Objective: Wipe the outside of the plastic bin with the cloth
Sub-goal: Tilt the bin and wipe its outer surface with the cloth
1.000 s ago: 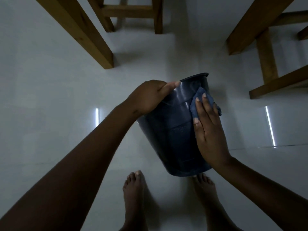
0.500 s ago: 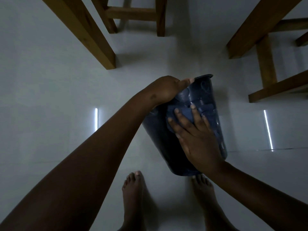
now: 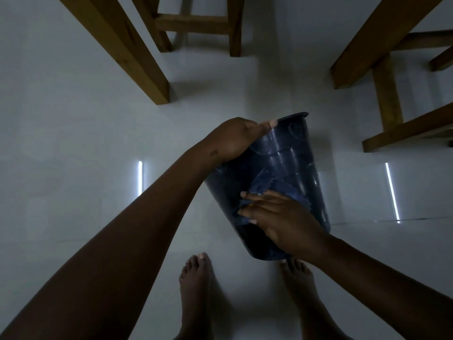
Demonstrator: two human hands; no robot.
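A dark blue plastic bin [image 3: 289, 155] is held tilted in the air above the floor, its rim pointing away from me and its base toward my feet. My left hand [image 3: 235, 138] grips the bin near the rim on its left side. My right hand [image 3: 277, 217] lies flat on the lower part of the bin's outer wall and presses a blue cloth [image 3: 272, 185] against it. Part of the cloth sticks out past my fingers; the rest is under my palm.
The floor [image 3: 73, 168] is pale glossy tile with two bright light reflections. Wooden table legs [image 3: 127, 52] rise at upper left and a wooden frame [image 3: 382, 69] at upper right; a stool [image 3: 196, 23] stands beyond. My bare feet [image 3: 196, 290] are below the bin.
My right hand with the cloth has slid down the bin's wall from near the rim toward the base. The bin has turned a little in my left hand.
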